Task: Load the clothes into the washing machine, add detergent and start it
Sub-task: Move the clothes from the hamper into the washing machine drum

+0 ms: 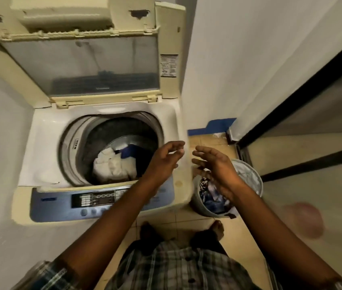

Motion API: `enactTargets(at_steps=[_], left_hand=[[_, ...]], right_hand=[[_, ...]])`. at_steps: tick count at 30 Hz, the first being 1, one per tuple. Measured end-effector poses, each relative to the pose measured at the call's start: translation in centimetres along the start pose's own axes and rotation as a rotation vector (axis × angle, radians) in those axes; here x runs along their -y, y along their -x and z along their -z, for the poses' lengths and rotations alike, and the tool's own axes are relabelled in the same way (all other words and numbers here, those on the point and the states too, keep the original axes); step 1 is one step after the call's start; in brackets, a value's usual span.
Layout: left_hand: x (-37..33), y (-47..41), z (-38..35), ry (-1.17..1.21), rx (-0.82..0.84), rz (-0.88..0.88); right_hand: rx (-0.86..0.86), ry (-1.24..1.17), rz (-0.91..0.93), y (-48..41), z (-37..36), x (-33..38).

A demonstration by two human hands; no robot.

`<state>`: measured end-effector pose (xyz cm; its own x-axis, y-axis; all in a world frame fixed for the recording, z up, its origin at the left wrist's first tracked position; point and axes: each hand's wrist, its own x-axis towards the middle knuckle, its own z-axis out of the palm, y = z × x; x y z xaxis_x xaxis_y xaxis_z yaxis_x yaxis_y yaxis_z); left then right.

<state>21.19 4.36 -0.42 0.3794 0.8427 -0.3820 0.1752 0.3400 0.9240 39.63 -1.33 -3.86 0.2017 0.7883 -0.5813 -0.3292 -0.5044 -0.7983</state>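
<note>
Some white and blue clothes (115,164) lie inside the cream top-loading washing machine (40,143); the round grey basket (254,174) holds more. The left hand (166,158) and right hand (216,166) hover spread, empty.

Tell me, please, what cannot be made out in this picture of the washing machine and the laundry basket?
Head view:
- Blue control panel: labels too small and blurred; the left forearm crosses its right end.
- Round grey laundry basket: the right hand covers much of the patterned clothes inside.
- White and blue clothes in the steel drum: the left hand hides their right side.
- Pinkish smear at right: blurred, unidentifiable.
</note>
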Motion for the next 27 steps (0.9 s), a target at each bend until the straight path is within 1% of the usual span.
enactTargets(at_steps=[3,7,10,12,15,20,22,27], left_hand=[[0.7,-0.9,-5.6,-0.003,0.051,0.043],[3.1,-2.5,-13.6,-0.015,0.083,0.149],[6.5,-4.2,-18.0,-0.033,0.065,0.232],[9.5,-5.5,-20.8,-0.071,0.059,0.271],[14.5,-7.9,-23.9,-0.187,0.055,0.319],[23.1,-13.2,-27.6,-0.399,0.079,0.334],[27.3,-15.6,-28.7,-0.496,0.096,0.298],[38.3,-22.4,-30.3,-0.617,0.133,0.312]], right_hand=[[-0.051,-0.035,-0.026,0.2,5.7,-0.8],[-0.124,-0.008,-0.090,-0.7,14.1,-2.4],[-0.171,0.102,-0.137,-2.3,19.4,-3.9],[-0.172,0.225,-0.123,-3.9,23.1,-5.5],[-0.114,0.470,-0.109,-6.5,27.4,-7.9],[0.020,0.848,-0.074,-13.1,32.9,-13.0],[0.083,0.990,-0.067,-16.6,34.7,-16.1],[0.252,1.247,-0.141,-26.4,37.7,-25.1]])
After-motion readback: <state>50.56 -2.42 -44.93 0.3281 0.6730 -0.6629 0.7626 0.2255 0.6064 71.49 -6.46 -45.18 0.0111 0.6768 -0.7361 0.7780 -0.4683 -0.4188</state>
